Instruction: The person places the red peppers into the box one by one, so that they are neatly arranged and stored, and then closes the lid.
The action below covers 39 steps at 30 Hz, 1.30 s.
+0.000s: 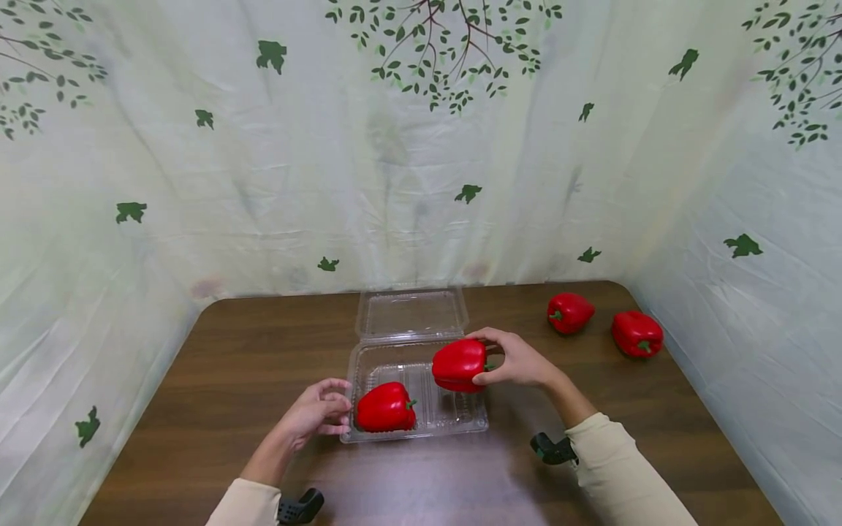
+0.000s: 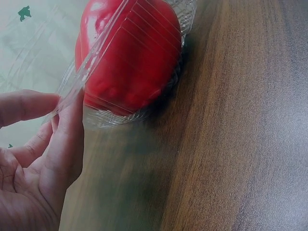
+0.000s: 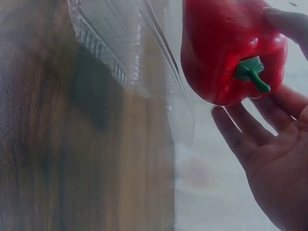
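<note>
A: Count of each?
B: One clear plastic clamshell, its lid folded back behind the base. Four peppers: one boxed red bell pepper lying in the clamshell's left half, one held red bell pepper over its right half, two loose red bell peppers on the wood-grain table, well right of it.
A: Grips?
B: Right hand: thumb and fingers clamped round the held red bell pepper, stem end. Left hand: thumb and fingers pinching the clamshell's left edge.
A: What do the wrist cams add?
B: Left wrist: the rim between thumb and fingers, boxed red bell pepper through the clear wall. Head alone, that pinch is hard to read. Right wrist: full green stem, curved, toward the palm; head gives a sliver. Loose pair: head only. Same for two black wrist mounts, either side in front of the clamshell.
</note>
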Each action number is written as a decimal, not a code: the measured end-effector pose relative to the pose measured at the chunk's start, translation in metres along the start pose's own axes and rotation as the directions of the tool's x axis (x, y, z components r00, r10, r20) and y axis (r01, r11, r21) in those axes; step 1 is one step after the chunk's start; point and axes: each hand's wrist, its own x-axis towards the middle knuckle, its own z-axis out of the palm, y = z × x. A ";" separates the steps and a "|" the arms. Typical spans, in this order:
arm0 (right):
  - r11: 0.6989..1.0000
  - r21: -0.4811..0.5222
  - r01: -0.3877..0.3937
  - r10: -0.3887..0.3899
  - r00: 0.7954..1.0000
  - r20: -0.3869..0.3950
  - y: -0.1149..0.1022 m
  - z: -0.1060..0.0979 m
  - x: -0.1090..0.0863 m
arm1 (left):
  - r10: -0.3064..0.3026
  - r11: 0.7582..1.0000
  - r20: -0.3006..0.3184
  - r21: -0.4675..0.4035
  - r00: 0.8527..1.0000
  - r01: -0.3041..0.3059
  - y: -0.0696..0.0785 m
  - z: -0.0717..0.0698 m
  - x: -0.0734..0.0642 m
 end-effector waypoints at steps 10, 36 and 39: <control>1.000 -0.009 -0.001 0.002 0.999 0.047 -0.002 0.009 0.005 | -0.003 1.000 -0.012 0.012 1.000 0.003 0.000 0.000 0.000; 0.997 -0.079 0.008 0.000 0.994 0.109 -0.005 0.027 0.010 | 0.003 1.000 0.005 0.002 1.000 -0.003 0.003 0.002 0.001; 0.996 -0.087 0.001 0.010 0.993 0.119 -0.006 0.030 0.010 | 0.002 1.000 0.008 -0.003 1.000 -0.002 0.001 0.001 0.000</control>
